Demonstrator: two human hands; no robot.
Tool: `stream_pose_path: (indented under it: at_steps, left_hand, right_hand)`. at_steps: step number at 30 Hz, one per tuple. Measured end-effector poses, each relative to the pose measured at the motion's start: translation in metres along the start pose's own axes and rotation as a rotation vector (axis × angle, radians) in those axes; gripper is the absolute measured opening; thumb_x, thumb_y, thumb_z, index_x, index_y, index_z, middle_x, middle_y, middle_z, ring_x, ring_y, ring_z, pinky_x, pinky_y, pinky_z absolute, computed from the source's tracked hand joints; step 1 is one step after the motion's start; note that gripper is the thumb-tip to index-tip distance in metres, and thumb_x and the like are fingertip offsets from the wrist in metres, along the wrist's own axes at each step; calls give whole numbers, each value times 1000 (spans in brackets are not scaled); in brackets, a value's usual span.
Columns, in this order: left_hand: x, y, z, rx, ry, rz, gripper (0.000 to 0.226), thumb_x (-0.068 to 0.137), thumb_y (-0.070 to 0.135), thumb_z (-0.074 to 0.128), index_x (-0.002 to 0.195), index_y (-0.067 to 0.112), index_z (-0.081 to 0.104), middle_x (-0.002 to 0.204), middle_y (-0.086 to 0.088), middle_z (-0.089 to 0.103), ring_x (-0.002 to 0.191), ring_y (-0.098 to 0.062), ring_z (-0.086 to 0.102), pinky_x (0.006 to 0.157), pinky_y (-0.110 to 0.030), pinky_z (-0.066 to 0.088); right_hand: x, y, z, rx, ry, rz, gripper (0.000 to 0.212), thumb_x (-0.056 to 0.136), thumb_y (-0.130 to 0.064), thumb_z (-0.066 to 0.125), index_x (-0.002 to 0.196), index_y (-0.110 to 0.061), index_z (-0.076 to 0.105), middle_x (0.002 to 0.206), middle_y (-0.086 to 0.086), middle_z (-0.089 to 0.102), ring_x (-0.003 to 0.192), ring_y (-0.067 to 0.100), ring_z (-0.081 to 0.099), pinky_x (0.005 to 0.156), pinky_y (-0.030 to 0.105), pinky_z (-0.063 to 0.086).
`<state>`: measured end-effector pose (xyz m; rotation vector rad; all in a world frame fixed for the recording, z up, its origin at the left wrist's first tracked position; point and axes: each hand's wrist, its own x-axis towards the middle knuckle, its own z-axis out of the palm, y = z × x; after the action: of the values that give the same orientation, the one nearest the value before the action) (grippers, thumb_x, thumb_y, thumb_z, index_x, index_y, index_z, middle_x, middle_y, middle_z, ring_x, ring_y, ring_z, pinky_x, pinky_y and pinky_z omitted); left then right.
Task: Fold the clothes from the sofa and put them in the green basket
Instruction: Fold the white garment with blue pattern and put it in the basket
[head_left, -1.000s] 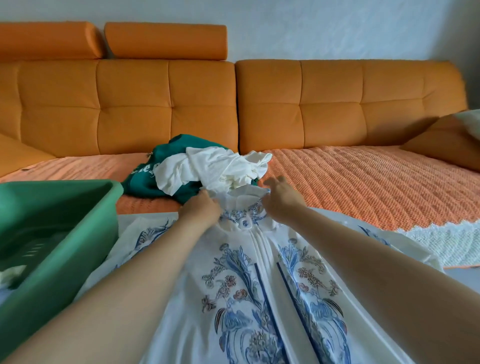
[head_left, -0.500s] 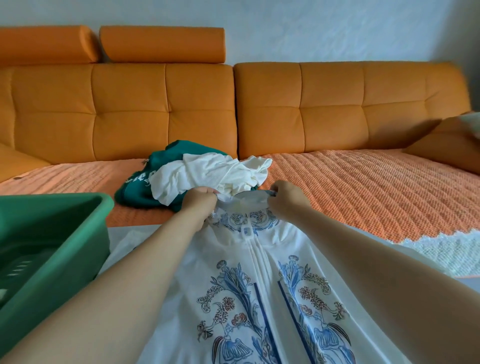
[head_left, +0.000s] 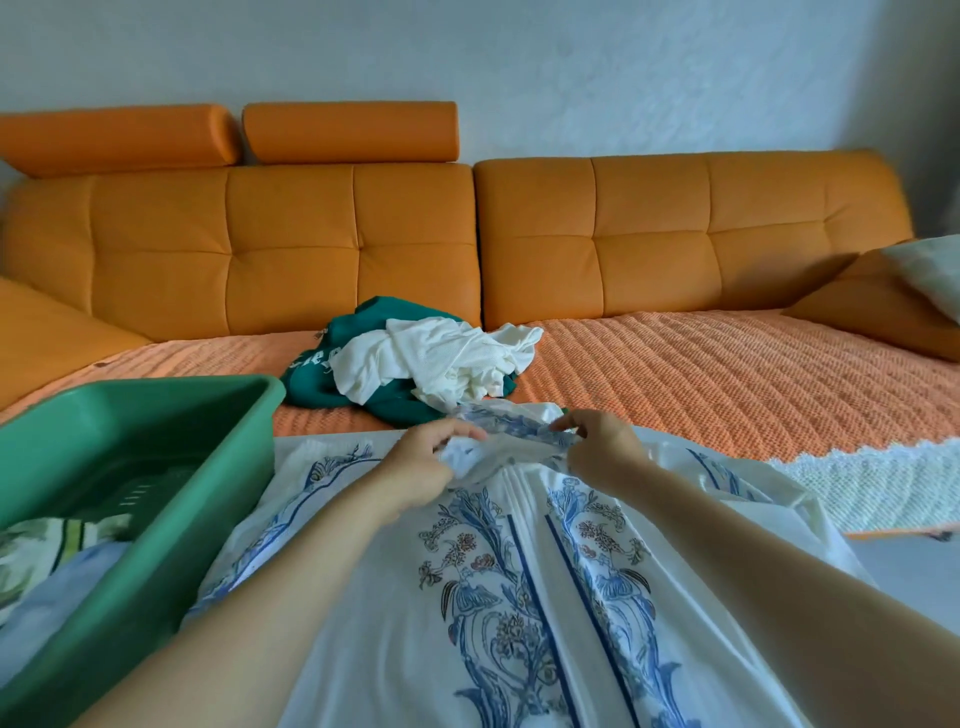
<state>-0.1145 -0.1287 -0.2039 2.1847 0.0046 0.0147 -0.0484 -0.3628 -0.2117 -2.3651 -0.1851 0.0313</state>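
At sofa (head_left: 727, 374) front, beside basket (head_left: 156, 396): shirt (head_left: 467, 597) lying flat, collar (head_left: 511, 434) being pinched by left hand (head_left: 421, 467) and right hand (head_left: 597, 449). Pinch seemingly shallow, view blurred there; slick cloth slipping out being risked, skewing fold.

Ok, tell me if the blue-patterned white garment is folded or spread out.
Spread out: the garment lies flat, front up; left hand and right hand pinch its collar.

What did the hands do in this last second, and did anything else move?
The left hand and right hand, first resting on the collar of the embroidered white garment, now pinch it and stretch it up between them. The pile of teal and white clothes and the green basket stayed put.
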Motion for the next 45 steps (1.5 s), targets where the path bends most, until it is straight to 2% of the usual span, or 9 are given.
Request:
stream_pose_path:
  at_steps: [4,8,14,21,25,28,35,40,45]
  left_hand:
    - [-36,-1,6,151,-84,-37,75,78,-15,41,75,53,73,103,25,64,101,6,56,77,-13,42]
    - [-57,-8,13,262,-170,-113,49,79,-4,43,66,32,73,84,17,71,87,-1,63,65,-16,46]
    - [-50,0,20,358,85,-88,15,95,23,44,105,22,56,103,3,63,86,-12,59,70,-34,50]
    - [-1,10,36,399,104,-196,73,98,30,59,157,20,18,152,-11,39,131,-33,48,97,-40,44]
    - [19,1,35,319,158,-235,29,91,31,70,114,14,68,115,-8,68,103,-26,64,75,-29,48]
    - [21,-6,34,351,157,-240,9,90,28,68,81,31,69,104,0,71,85,-17,61,64,-25,41]
    - [5,4,28,-125,58,-316,99,74,43,82,154,32,25,137,-5,53,114,-26,58,93,-40,51]
    - [-18,21,18,-143,80,-145,12,82,28,79,90,24,72,87,8,70,90,-18,63,75,-29,50]
    - [-53,55,-9,-139,339,105,19,85,24,75,85,31,57,86,13,57,77,-4,53,67,-22,42]
  right_hand:
    - [-41,1,-7,-193,28,-8,32,78,-8,50,79,-32,72,65,-12,67,55,8,58,61,28,56]
    - [-77,9,-7,-533,-100,-68,21,74,-18,45,70,-25,64,76,-12,62,87,15,56,105,43,35]
    - [-97,5,3,-719,-27,-150,47,78,-59,33,91,-23,61,107,3,56,106,23,50,100,45,36]
    - [-72,-11,26,-473,-48,-224,52,89,-55,53,133,-26,56,115,-2,65,106,22,61,93,40,50]
    - [-63,-7,26,-457,-13,-183,17,85,-19,55,79,-18,71,80,-3,70,77,23,66,63,31,53]
    - [-61,-8,24,-331,-37,-210,19,90,-21,51,80,-17,67,84,-2,66,76,20,63,66,36,55]
    - [-66,-21,6,310,-41,-214,28,106,-19,41,79,-19,46,67,-6,43,54,6,38,54,23,36]
    - [-83,-17,-5,382,-160,-205,14,102,-21,51,88,-22,52,64,-8,51,49,5,37,44,15,33]
    - [-98,-17,-11,-68,-118,-241,19,88,-23,73,88,-33,57,71,-11,59,60,6,53,52,17,40]
